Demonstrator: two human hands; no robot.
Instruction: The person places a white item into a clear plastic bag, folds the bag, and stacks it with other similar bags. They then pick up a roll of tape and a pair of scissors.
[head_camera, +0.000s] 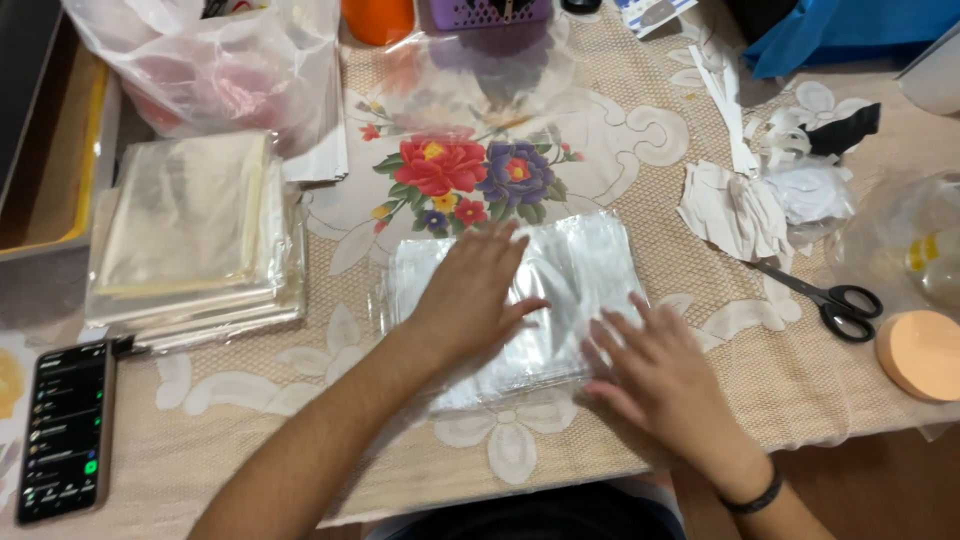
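Both hands, left hand (470, 295) and right hand (655, 375), lie flat with each grip spread on the clear plastic bag stack (570, 265) at the counter's (300, 400) near edge, scissors (830, 298) nearby.

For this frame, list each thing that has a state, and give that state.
left hand: flat, pressing on the clear packet
right hand: flat, fingers spread on the packet's near right corner
clear packet: lying flat on the tablecloth
stack of clear bags: piled flat, untouched
scissors: closed, lying flat
phone: screen lit
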